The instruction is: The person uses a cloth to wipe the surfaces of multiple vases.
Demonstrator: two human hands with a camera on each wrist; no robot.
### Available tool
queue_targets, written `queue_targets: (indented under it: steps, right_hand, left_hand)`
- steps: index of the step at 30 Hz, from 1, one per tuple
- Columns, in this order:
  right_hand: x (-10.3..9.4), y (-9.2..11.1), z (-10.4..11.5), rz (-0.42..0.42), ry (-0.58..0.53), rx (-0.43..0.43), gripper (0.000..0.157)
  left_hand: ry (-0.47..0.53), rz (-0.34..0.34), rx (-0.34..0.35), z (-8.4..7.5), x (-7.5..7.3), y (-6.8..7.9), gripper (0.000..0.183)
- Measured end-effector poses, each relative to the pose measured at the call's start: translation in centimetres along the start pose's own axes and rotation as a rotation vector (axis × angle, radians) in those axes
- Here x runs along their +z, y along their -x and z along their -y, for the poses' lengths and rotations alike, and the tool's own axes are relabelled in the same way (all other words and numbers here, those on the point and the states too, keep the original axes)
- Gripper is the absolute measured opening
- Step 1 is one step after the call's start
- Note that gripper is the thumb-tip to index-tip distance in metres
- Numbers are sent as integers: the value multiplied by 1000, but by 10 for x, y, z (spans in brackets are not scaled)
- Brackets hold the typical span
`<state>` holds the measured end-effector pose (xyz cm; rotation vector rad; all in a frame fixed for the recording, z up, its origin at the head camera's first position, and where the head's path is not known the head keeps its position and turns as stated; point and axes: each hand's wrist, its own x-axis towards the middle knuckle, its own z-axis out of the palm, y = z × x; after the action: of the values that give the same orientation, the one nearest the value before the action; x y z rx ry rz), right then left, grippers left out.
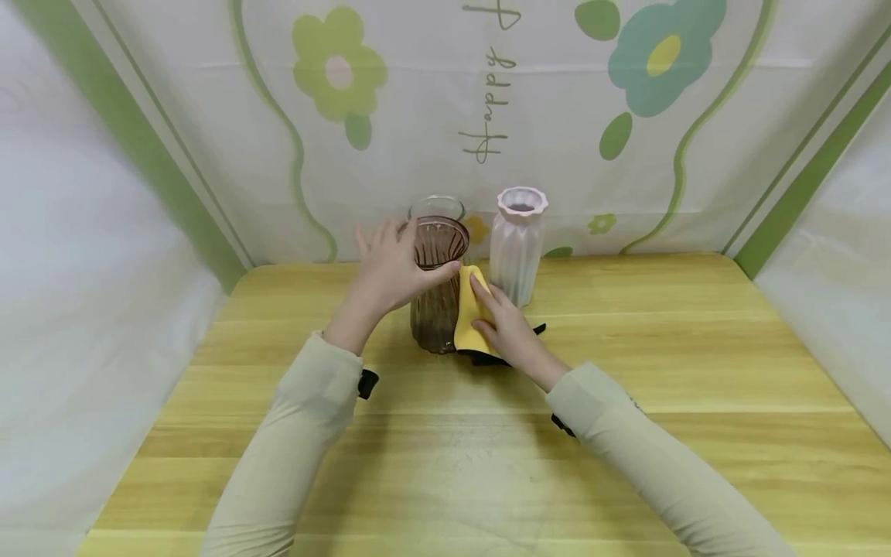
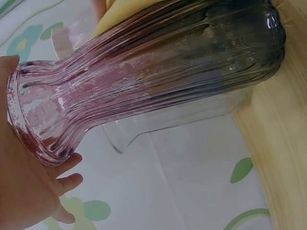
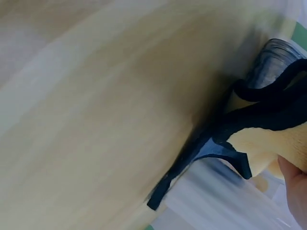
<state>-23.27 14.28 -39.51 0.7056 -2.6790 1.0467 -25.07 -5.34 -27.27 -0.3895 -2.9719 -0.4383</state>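
Note:
A ribbed glass vase (image 1: 435, 313), purple-brown at the top and smoky grey below, stands upright near the back of the table. My left hand (image 1: 383, 271) holds it about the flared rim, thumb at the right and fingers spread along the left. Against the vase's right side lies a yellow cloth (image 1: 469, 313) with black trim (image 3: 201, 148), which my right hand (image 1: 511, 329) pinches between thumb and fingers. The left wrist view shows the vase lengthwise, its rim (image 2: 29, 115) between thumb and fingers.
Close behind the ribbed vase is a clear glass vase (image 1: 437, 206). A pearly white vase with a scalloped pink rim (image 1: 522, 201) stands to the right, beside the right hand. The wooden table (image 1: 445, 472) ends at a flower-printed backdrop (image 1: 431, 100).

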Motion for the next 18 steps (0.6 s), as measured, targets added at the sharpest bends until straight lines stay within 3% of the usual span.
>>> queue_targets:
  steps: [18]
  right_hand:
    - [2, 6, -6, 20, 29, 8, 72]
  left_hand:
    - [47, -12, -90, -4, -2, 7, 99]
